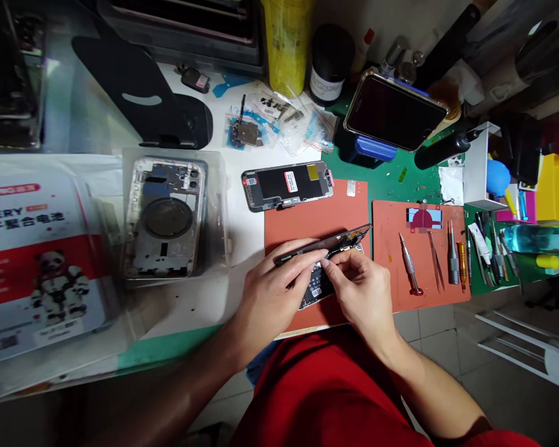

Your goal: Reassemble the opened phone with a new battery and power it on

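An opened phone lies on the orange mat, its black battery and part of its inner frame showing between my hands. Its dark screen panel is tilted up along the far side. My left hand is closed around the left part of that panel, with fingers and thumb reaching over the phone's inside. My right hand has thumb and fingers pinched together just under the raised panel, near its inner connectors. Whatever sits between those fingertips is too small and covered to make out. The two hands' fingertips almost meet.
Beyond the phone lies a separate screen assembly. At left, a phone back housing rests in a clear tray beside a battery box. Rightward are a screwdriver, tweezers and a phone on a stand.
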{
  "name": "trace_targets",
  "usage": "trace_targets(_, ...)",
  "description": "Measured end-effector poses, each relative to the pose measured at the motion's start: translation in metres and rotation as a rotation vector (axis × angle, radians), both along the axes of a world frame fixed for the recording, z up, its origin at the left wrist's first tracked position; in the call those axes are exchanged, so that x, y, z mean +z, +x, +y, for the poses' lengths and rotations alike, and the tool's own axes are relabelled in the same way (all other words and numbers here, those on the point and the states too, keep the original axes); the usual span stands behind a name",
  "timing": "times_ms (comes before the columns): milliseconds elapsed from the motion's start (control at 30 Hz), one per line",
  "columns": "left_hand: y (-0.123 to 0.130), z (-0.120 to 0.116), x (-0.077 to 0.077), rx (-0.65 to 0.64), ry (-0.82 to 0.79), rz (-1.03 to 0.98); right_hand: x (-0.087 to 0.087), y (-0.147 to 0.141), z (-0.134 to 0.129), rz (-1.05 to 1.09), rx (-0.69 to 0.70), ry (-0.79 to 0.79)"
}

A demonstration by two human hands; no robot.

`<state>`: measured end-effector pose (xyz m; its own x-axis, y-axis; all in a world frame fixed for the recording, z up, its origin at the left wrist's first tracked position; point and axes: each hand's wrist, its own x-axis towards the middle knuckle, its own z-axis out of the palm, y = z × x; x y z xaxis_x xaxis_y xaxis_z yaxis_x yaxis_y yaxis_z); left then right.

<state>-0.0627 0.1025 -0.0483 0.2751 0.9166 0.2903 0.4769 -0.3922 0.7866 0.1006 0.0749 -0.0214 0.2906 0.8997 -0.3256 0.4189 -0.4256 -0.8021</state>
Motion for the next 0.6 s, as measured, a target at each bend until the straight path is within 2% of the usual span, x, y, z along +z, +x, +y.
trace_targets(233,0.002,-0.001,0.001,0.011,-0.027,-0.017,0.003,0.003,-0.004,0.023,-0.034,0.016)
trace_targets(333,0.003,-0.001,-0.001,0.021,-0.027,-0.014,0.004,0.004,-0.014,-0.112,-0.006,0.121)
trace_targets(400,0.003,-0.002,-0.001,0.027,-0.033,-0.012,0.002,0.003,-0.024,-0.304,0.123,0.342)
trace_targets(500,0.002,-0.002,-0.001,0.029,-0.039,-0.013,-0.006,0.004,-0.04,-0.564,0.404,0.696)
trace_targets(533,0.002,-0.003,-0.001,0.032,-0.039,-0.014,-0.01,0.005,-0.044,-0.62,0.48,0.746)
trace_targets(600,0.002,-0.003,-0.001,0.039,-0.031,-0.017,-0.018,0.007,-0.049,-0.692,0.577,0.747)
